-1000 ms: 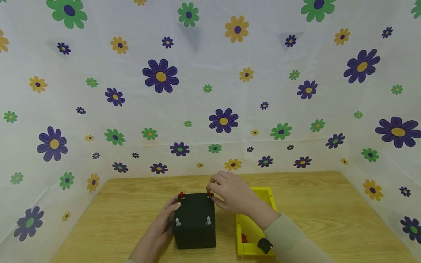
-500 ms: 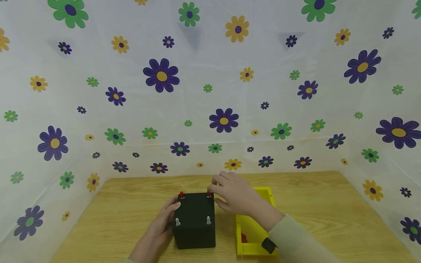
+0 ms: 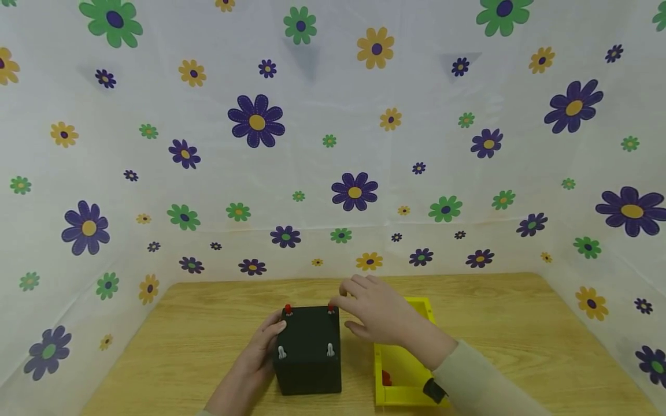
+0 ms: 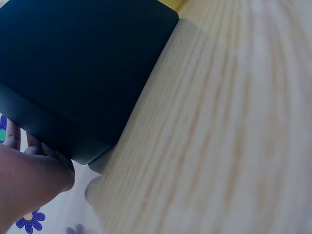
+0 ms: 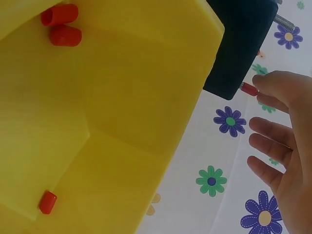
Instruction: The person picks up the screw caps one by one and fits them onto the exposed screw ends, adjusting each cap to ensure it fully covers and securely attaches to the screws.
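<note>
A black box [image 3: 310, 341] stands on the table, with metal threaded posts rising from its top corners. The two near posts [image 3: 330, 349] are bare; red caps sit on the far left post [image 3: 288, 309] and far right post [image 3: 330, 309]. My left hand [image 3: 257, 346] grips the box's left side, thumb by the top edge; in the left wrist view its fingers are partly hidden behind the box [image 4: 83, 73]. My right hand [image 3: 377, 309] is at the far right cap, index fingertip touching or nearly touching it, thumb apart. The right wrist view shows that red cap [image 5: 249, 89] beside the spread fingers.
A yellow bin [image 3: 382, 370] stands right of the box, partly under my right forearm. Loose red caps lie in it, two together [image 5: 66, 35] and another cap [image 5: 48, 202] apart. A flower-print cloth [image 3: 312, 173] hangs around the wooden table [image 3: 208, 323].
My right hand's thumb and index finger have spread apart at the far right cap, and the hand has shifted slightly right. The cap stays on its post. The left hand has kept its hold.
</note>
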A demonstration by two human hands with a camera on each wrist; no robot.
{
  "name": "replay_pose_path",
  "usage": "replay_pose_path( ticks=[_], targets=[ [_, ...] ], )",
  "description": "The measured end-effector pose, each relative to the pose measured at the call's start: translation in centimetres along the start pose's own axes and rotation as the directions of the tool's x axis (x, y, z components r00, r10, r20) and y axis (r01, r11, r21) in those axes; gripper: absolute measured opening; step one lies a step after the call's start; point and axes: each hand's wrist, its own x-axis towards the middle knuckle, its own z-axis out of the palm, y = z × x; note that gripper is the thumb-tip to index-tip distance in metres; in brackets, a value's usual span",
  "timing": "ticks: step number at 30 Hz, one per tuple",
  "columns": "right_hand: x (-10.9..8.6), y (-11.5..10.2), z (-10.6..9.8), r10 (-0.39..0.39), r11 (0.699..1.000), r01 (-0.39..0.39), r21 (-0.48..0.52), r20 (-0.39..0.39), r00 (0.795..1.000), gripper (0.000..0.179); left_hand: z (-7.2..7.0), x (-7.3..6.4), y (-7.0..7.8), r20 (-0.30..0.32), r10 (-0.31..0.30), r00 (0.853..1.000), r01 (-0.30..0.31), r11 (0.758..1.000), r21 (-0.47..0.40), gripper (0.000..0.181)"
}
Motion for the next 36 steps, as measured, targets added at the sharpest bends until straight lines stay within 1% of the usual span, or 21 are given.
replay_pose_path(
  ticks=[3, 5, 7, 8, 9, 12, 14, 15, 16, 19, 21, 24, 28, 30, 31, 36],
  targets=[
    [-0.2, 0.0, -0.1, 0.008, 1.000, -0.008, 0.005, 0.013, 1.000, 0.046, 0.2, 0.0, 0.0, -0.073, -0.019, 0.997, 0.022, 0.999, 0.040, 0.056],
    [-0.3, 0.1, -0.2, 0.013, 1.000, -0.013, 0.008, 0.018, 1.000, 0.049, 0.2, 0.0, 0.0, -0.097, -0.031, 0.995, 0.037, 0.997, 0.064, 0.070],
    [-0.5, 0.2, -0.2, 0.014, 1.000, -0.014, 0.001, 0.018, 1.000, 0.050, 0.3, -0.1, 0.0, -0.117, -0.031, 0.993, 0.040, 0.996, 0.076, 0.074],
    [-0.6, 0.2, -0.3, 0.014, 1.000, -0.014, -0.005, 0.020, 1.000, 0.051, 0.3, -0.1, 0.0, -0.117, -0.027, 0.993, 0.036, 0.997, 0.070, 0.073],
    [-0.7, 0.3, -0.3, 0.012, 1.000, -0.012, -0.008, 0.020, 1.000, 0.052, 0.3, -0.1, 0.0, -0.101, -0.022, 0.995, 0.029, 0.998, 0.064, 0.070],
    [-1.0, 0.4, -0.5, 0.001, 1.000, 0.000, -0.027, 0.015, 1.000, 0.054, 0.3, -0.1, 0.0, -0.061, 0.002, 0.998, 0.001, 0.999, 0.040, 0.050],
    [-1.2, 0.5, -0.6, -0.004, 0.999, 0.004, -0.034, 0.015, 1.000, 0.055, 0.1, -0.1, 0.1, -0.024, 0.006, 1.000, -0.005, 1.000, 0.026, 0.039],
    [-1.3, 0.5, -0.6, -0.008, 0.999, 0.009, -0.043, 0.014, 1.000, 0.055, 0.0, 0.0, 0.1, -0.003, 0.005, 1.000, -0.005, 1.000, 0.025, 0.037],
    [-1.4, 0.6, -0.7, -0.011, 0.999, 0.012, -0.050, 0.013, 1.000, 0.055, 0.0, 0.0, 0.1, 0.000, 0.002, 1.000, -0.002, 1.000, 0.027, 0.037],
    [-1.7, 0.7, -0.8, -0.016, 0.998, 0.016, -0.064, 0.015, 1.000, 0.055, 0.0, 0.0, 0.0, -0.012, -0.014, 1.000, 0.014, 1.000, 0.024, 0.038],
    [-1.9, 0.7, -0.8, -0.014, 0.997, 0.016, -0.073, 0.019, 1.000, 0.055, 0.0, 0.0, 0.0, -0.012, -0.010, 1.000, 0.010, 1.000, 0.023, 0.039],
    [-2.2, 0.8, -0.9, -0.009, 0.997, 0.011, -0.076, 0.025, 1.000, 0.055, 0.2, 0.0, 0.0, -0.034, -0.005, 0.999, 0.006, 1.000, 0.026, 0.044],
    [-2.6, 0.9, -0.9, -0.003, 0.997, 0.006, -0.083, 0.033, 0.999, 0.055, 0.4, -0.1, -0.1, -0.120, -0.012, 0.993, 0.016, 0.999, 0.037, 0.061],
    [-2.8, 1.0, -0.8, -0.001, 0.996, 0.004, -0.090, 0.034, 0.999, 0.055, 0.5, -0.1, -0.2, -0.146, -0.015, 0.989, 0.020, 0.999, 0.034, 0.064],
    [-2.9, 1.0, -0.8, 0.001, 0.996, 0.002, -0.091, 0.033, 0.999, 0.055, 0.5, -0.2, -0.2, -0.143, -0.017, 0.990, 0.021, 0.999, 0.027, 0.063],
    [-3.4, 1.1, -0.8, 0.014, 0.996, -0.010, -0.088, 0.047, 0.999, 0.054, 0.7, -0.1, -0.2, -0.067, -0.002, 0.998, 0.002, 1.000, -0.005, 0.044]
  ],
)
